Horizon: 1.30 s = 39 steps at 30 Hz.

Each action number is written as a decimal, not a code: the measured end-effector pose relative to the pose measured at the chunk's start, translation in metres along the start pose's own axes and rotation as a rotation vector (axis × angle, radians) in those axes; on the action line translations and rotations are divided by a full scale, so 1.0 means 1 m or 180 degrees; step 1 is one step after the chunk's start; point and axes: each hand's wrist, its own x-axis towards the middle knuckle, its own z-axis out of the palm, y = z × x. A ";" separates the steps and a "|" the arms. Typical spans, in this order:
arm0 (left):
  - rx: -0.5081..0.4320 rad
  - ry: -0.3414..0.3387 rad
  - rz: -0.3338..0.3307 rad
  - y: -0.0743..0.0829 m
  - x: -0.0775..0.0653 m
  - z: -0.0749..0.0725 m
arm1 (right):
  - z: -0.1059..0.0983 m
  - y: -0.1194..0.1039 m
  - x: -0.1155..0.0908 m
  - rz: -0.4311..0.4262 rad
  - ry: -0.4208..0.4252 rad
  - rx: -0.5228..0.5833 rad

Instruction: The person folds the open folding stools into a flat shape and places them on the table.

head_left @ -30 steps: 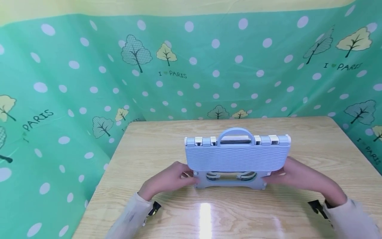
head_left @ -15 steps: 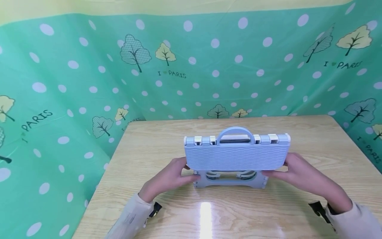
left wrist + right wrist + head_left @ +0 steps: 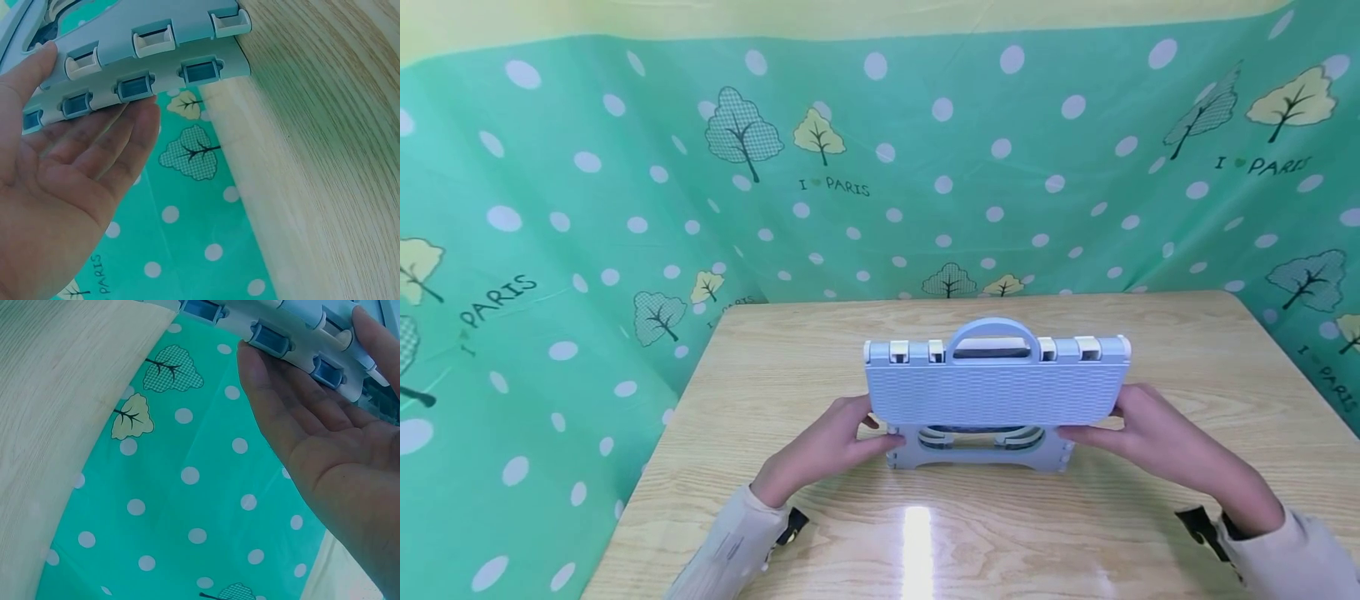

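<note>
A light blue plastic folding stool stands partly folded on the table. Its ribbed top panel tilts toward me, with an arched handle along the upper edge. Beneath it, the leg panel with oval cut-outs touches the wood. My left hand holds the legs' left side, thumb on the near panel and fingers on the one behind, as the left wrist view shows along the hinged edge. On the opposite side my right hand grips in the same way, its fingers under the hinges. The top hides some fingertips.
The wood-grain table extends around the stool on all sides. Behind and to the left hangs a green dotted curtain printed with trees. A bright light reflection lies on the near tabletop.
Both thumbs have shifted slightly inward and up on the leg panel, and the right hand has risen a little. The stool stays almost in place. Between the last two head frames, little differs.
</note>
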 end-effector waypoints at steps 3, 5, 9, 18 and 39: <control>-0.0015 0.0011 0.0001 -0.001 0.000 0.001 | 0.000 0.000 -0.001 0.0021 -0.0014 -0.0001; -0.0018 0.0022 -0.0006 0.000 0.000 0.002 | 0.000 -0.001 -0.001 0.0065 -0.0030 -0.0008; 0.0010 0.0040 -0.0021 0.001 0.000 0.002 | 0.000 -0.002 -0.001 0.0096 -0.0028 -0.0096; 0.0055 0.0035 -0.0022 0.002 0.000 0.002 | 0.001 -0.004 -0.001 -0.0001 0.0087 -0.0274; 0.0051 0.0032 0.0007 0.003 0.001 0.003 | 0.000 -0.005 -0.001 0.0025 0.0083 -0.0337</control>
